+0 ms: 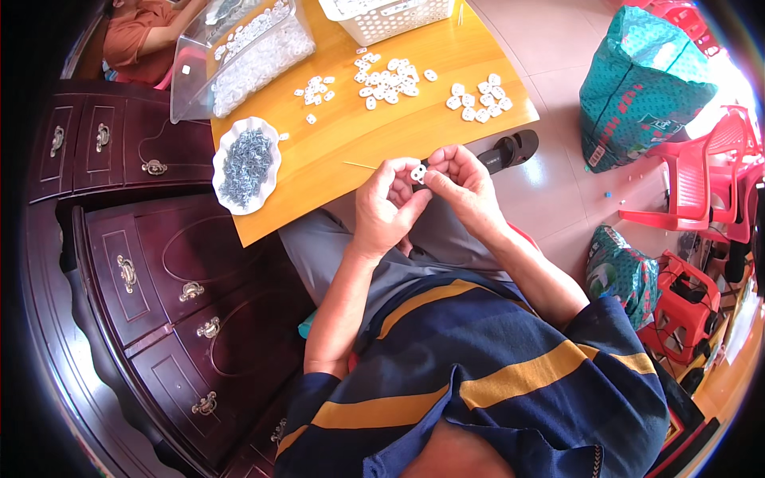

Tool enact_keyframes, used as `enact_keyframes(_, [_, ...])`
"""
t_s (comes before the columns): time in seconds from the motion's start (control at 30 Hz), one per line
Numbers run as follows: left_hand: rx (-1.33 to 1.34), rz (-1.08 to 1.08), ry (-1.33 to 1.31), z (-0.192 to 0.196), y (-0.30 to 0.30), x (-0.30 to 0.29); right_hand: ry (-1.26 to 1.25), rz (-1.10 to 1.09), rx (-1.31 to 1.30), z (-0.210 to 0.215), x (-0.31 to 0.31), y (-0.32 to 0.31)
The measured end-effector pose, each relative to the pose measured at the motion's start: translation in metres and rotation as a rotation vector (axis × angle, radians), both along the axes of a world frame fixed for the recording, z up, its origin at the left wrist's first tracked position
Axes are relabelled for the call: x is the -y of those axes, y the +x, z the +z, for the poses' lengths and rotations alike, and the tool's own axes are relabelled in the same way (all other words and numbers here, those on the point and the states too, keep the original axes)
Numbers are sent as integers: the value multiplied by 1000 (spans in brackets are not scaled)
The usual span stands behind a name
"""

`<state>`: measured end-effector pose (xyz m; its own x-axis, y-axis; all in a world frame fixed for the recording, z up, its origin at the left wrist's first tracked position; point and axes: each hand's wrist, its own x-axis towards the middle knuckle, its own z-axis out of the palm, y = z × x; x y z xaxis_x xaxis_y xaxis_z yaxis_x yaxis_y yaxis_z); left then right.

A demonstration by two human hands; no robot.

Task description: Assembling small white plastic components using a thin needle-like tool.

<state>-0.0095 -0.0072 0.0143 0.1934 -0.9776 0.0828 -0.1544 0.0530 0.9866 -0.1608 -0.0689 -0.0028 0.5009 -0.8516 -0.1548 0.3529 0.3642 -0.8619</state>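
Above my lap, at the table's near edge, both hands meet at a small white oval plastic piece [418,173] with dark holes. My left hand [382,209] pinches it from the left side, thumb and fingers closed. From the right, my right hand [466,191] has its thumb and curled fingers pressed against the same piece. Something small and dark shows just under it, too small to name. A thin yellowish stick [358,166] reaches out to the left of my left fingertips; whether it is held or lies on the table, I cannot tell.
On the wooden table [319,163] stand a scalloped white dish [272,179] of small grey metal parts, several groups of white pieces [388,80], a clear container [187,84] of more pieces and a white basket [390,28]. Dark drawers [127,271] flank my left. Another person's sleeve [135,36] shows far left.
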Motion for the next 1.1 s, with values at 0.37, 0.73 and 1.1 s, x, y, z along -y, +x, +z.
enact_keyframes(0.37, [169,48,-85,-7,-1,4,45,1,54,-2,-4,1])
enact_keyframes(0.73, [184,-9,-118,4,-1,5,164,35,145,-4,-2,0])
enact_keyframes(1.1, [356,5,-122,8,0,8,229,-14,58,-4,-2,-1])
